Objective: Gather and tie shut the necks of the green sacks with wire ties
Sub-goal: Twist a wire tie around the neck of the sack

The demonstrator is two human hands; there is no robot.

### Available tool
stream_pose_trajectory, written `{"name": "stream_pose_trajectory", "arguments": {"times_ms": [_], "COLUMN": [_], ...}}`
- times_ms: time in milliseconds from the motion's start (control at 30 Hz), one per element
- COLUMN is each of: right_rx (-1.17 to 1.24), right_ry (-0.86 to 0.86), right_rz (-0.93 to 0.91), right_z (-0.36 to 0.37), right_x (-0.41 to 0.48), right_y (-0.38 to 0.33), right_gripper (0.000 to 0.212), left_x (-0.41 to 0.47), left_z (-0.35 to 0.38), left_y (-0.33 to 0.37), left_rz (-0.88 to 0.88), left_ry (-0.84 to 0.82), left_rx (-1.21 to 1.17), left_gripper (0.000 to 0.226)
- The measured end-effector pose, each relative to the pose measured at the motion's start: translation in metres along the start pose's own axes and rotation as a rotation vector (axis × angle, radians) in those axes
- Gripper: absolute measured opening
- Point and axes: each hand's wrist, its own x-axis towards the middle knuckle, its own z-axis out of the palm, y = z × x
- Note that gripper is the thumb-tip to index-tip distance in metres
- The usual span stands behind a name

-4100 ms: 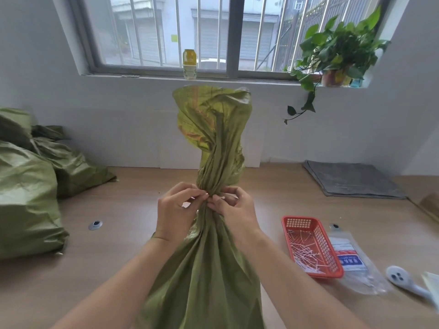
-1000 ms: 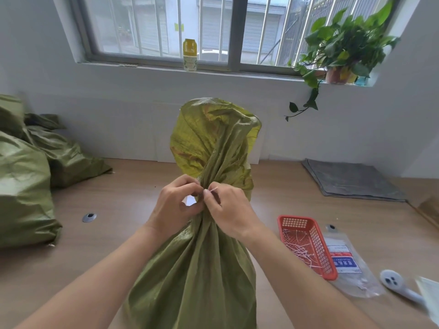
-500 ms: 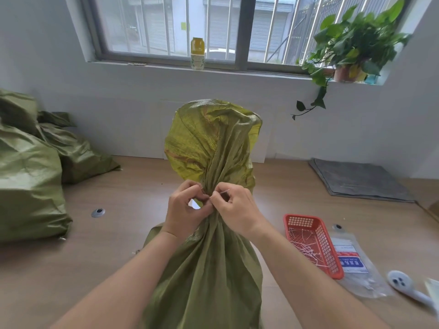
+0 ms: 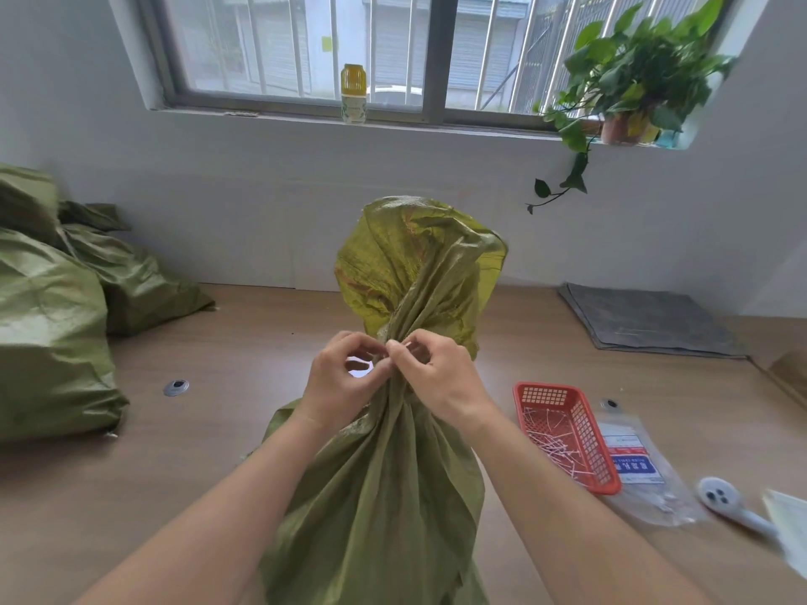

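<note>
Green woven cloth was bunched into a tight neck [image 4: 395, 386], and both grips were closed on it. The left grip [image 4: 338, 386] and right grip [image 4: 441, 382] met thumb to forefinger at its front, fingers curled and pinching. The tie itself was too small to make out. Judging by the pose, its ends were between those fingertips and were being twisted.

The sack [image 4: 384, 495] stood upright at the middle of the counter's near edge, its loose top flaring above the grips. Just beside it, toward the right near edge, sat a red basket [image 4: 546, 388] of spare ties [image 4: 554, 441], touching a clear packet [image 4: 642, 469]. More sacks [image 4: 48, 334] lay heaped along the left edge, and a grey mat [image 4: 646, 318] lay at the far right corner of the counter [image 4: 227, 430].

The main risk was probably the gather loosening. Both grips were busy at the front, so nothing clamped the neck from behind. If either let go to re-pinch, the stiff cloth could spring open and the tie would close on a slack bundle. Too few turns would leave a tie that slips up off the flare. Too many, or a hard pull, might snap thin wire. The tall sack could also tip sideways if the twisting dragged it toward the near edge.
</note>
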Motion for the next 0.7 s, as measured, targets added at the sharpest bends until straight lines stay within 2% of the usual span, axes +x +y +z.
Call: {"name": "stream_pose_trajectory", "arguments": {"times_ms": [133,267,367,433,567,700], "right_rx": [0.128,0.331,0.431,0.468,0.473,0.459], "right_ry": [0.065,0.127,0.129,0.104,0.045,0.051], "right_rz": [0.088,0.208,0.264,0.286,0.316,0.347], "right_z": [-0.005,-0.011,-0.017,-0.02,-0.031,-0.038], "right_x": [-0.006,-0.013,-0.019,-0.026,-0.039,-0.062], "right_y": [0.0,-0.002,-0.002,-0.001,0.003,0.002], "right_gripper": [0.053,0.058,0.075,0.082,0.068,0.085], "left_x": [0.0,-0.001,-0.006,-0.016,-0.037,-0.051], "left_z": [-0.003,0.0,0.002,0.005,0.01,0.018], "left_y": [0.021,0.042,0.056,0.063,0.078,0.094], "left_rz": [-0.172,-0.29,-0.351,-0.365,-0.385,-0.338], "left_ry": [-0.011,-0.002,0.012,0.024,0.071,0.108], "left_rx": [-0.176,-0.294,-0.318,-0.301,-0.279,-0.328], "left_gripper": [0.009,0.038,0.048,0.049,0.049,0.033]}}
